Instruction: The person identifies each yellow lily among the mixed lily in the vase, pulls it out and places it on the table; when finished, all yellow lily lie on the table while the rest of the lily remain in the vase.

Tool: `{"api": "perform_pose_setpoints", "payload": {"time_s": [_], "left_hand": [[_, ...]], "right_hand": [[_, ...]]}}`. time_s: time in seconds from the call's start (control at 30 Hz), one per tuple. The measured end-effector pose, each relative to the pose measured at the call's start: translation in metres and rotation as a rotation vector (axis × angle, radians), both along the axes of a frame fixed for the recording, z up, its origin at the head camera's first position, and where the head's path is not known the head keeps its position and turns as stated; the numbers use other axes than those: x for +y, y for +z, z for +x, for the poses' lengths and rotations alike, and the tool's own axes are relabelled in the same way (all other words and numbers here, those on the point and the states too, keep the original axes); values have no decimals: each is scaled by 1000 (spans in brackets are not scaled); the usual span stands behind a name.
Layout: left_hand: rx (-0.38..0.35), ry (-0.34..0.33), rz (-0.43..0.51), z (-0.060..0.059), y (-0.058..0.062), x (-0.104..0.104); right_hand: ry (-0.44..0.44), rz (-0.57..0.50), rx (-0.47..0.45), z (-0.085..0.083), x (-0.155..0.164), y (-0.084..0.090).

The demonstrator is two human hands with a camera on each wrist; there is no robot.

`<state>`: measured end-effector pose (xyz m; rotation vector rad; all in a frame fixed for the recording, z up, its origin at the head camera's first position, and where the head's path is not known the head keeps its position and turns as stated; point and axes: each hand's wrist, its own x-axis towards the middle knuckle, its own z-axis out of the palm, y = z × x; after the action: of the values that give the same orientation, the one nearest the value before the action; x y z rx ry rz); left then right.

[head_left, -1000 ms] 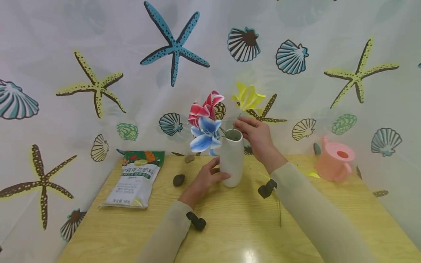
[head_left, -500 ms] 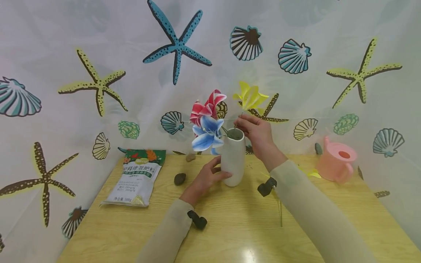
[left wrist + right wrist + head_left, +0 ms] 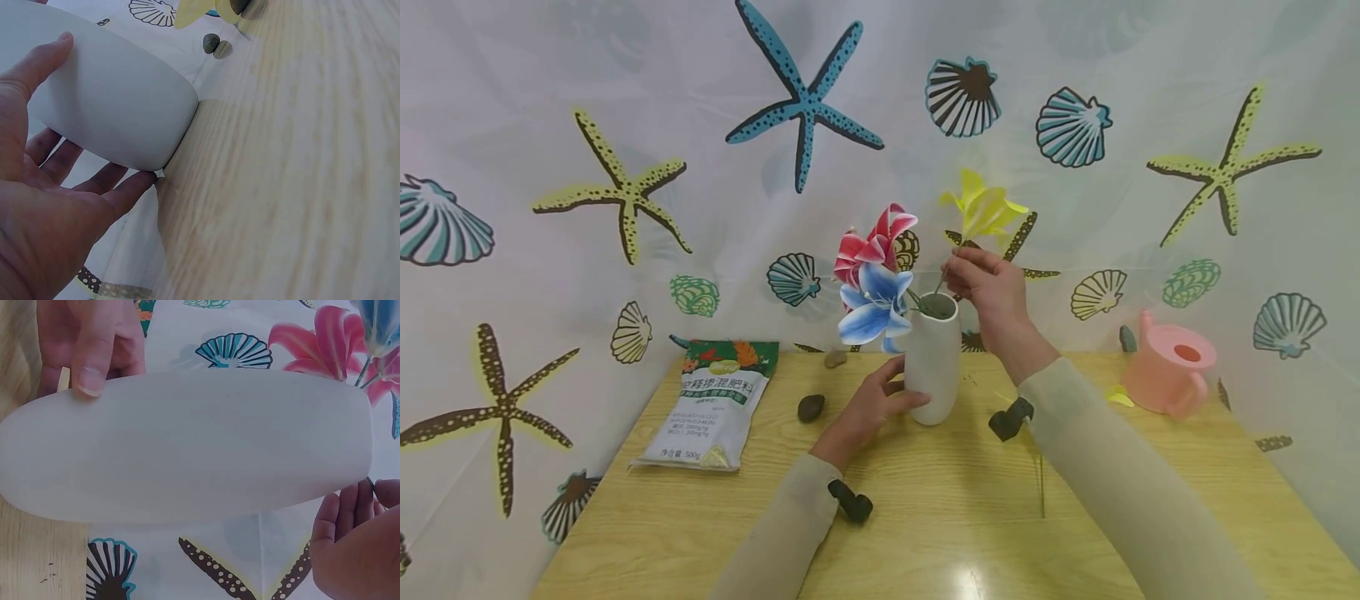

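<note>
A white vase [image 3: 932,358] stands upright on the table, with my left hand [image 3: 868,408] gripping its lower left side. In the left wrist view, the thumb lies across the vase [image 3: 119,94] and the fingers bend round its underside. My right hand [image 3: 996,300] pinches the stem of a yellow lily [image 3: 985,208] above the vase's right rim. That stem slants down toward the mouth; its lower end is hidden. A pink lily [image 3: 868,250] and a blue lily [image 3: 874,304] lean out to the left from the vase. The right wrist view shows curled right fingers [image 3: 344,519] at the rim.
A fertilizer bag [image 3: 707,417] lies at left, near a dark stone [image 3: 811,408] and a brown stone [image 3: 835,359]. To the right are a pink watering can [image 3: 1168,367], a yellow petal-like piece [image 3: 1120,396] and a thin stem [image 3: 1042,487]. A patterned curtain [image 3: 700,75] hangs behind.
My right hand has risen slightly and shifted right, carrying the yellow lily, whose bloom is now higher and leans more to the right. The left hand keeps its grip on the vase.
</note>
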<state>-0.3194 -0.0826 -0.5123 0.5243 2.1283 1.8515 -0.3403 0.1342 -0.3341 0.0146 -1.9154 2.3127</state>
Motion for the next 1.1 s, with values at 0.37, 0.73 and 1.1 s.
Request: {"api": "perform_pose_setpoints", "payload": {"time_s": [0.37, 0.73, 1.1], "left_hand": [[4, -15, -3, 0, -2, 2], [20, -12, -6, 0, -4, 2], [36, -11, -3, -4, -6, 0]], "right_hand": [[0, -108, 83, 2, 15, 19], [26, -124, 139, 18, 44, 39], [31, 45, 109, 45, 104, 29]]}}
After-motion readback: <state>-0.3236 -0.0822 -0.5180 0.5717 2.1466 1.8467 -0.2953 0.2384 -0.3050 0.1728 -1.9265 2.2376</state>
